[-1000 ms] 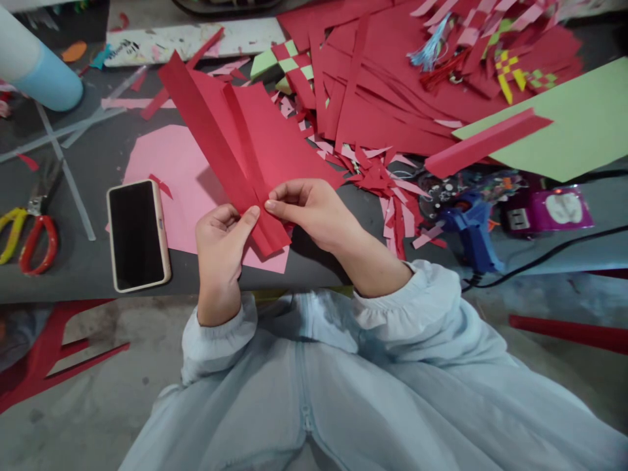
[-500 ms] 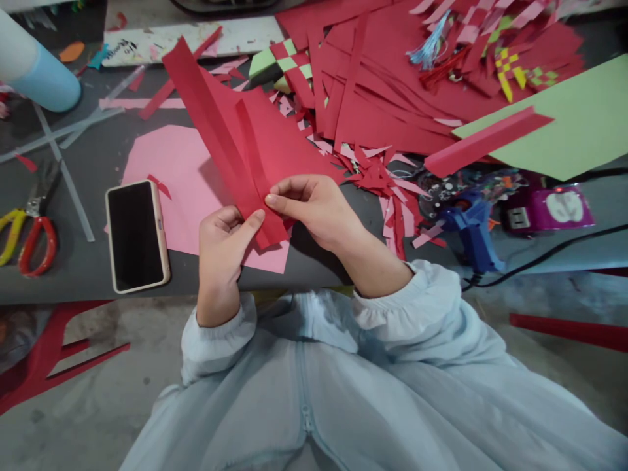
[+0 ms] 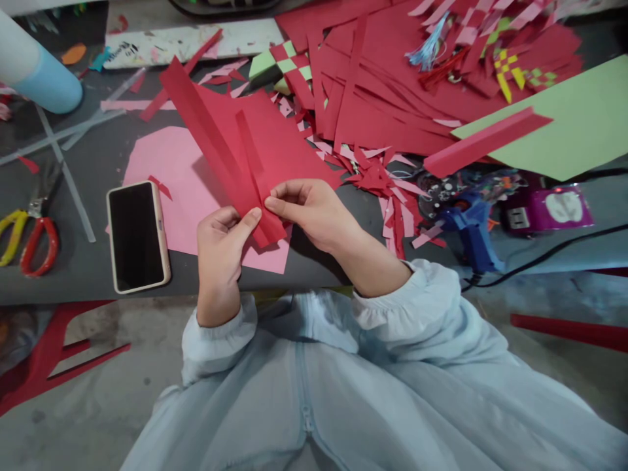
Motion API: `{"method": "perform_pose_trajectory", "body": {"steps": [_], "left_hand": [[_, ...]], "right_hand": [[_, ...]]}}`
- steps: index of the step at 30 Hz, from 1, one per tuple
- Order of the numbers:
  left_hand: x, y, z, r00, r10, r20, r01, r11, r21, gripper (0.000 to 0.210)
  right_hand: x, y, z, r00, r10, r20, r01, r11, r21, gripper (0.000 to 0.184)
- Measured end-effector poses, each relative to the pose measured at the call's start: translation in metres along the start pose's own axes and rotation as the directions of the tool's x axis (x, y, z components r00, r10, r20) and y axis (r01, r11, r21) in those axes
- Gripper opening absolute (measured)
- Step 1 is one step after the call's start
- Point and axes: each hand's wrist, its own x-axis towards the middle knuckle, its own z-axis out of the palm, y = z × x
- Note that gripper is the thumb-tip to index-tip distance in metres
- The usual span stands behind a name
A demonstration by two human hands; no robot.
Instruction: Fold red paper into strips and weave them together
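Observation:
My left hand is closed on the lower end of a creased red paper strip, its thumb pressed flat on top. The strip slants up and away to the left. Thumb and finger of my right hand pinch the strip's right side near its lower end, where a narrower folded flap stands up. Behind the strip lies a wider red sheet. A pink sheet is on the table under my left hand and the strip.
A phone and red-and-yellow-handled pliers lie to the left. Red and pink scraps are heaped right of centre. Further right are a blue glue gun, a purple box, a black cord and a green sheet.
The upper end of the red strip has dipped slightly. Both hands keep nearly the same place and grip.

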Motion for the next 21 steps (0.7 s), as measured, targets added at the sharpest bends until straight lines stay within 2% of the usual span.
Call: {"method": "perform_pose_trajectory", "body": {"steps": [5, 8, 14, 21], "left_hand": [[0.0001, -0.0013, -0.0005, 0.999, 0.031, -0.042, -0.030, 0.999, 0.014, 0.022], [0.0004, -0.0004, -0.0002, 0.999, 0.031, -0.022, -0.031, 0.999, 0.028, 0.022], [0.0007, -0.0003, -0.0009, 1.000, 0.026, -0.013, -0.025, 0.998, 0.066, 0.019], [0.0001, -0.0009, 0.0003, 0.999, 0.011, -0.043, -0.010, 1.000, 0.019, 0.024]], "right_hand": [[-0.0015, -0.0060, -0.0012, 0.999, 0.049, 0.010, -0.048, 0.998, -0.046, 0.037], [-0.0017, -0.0076, -0.0015, 0.999, 0.052, -0.008, -0.052, 0.997, -0.052, 0.037], [-0.0013, -0.0050, -0.0007, 0.999, 0.036, -0.006, -0.036, 0.999, -0.011, 0.036], [-0.0005, 0.0001, 0.0012, 0.999, 0.053, -0.002, -0.052, 0.995, 0.080, 0.035]]}}
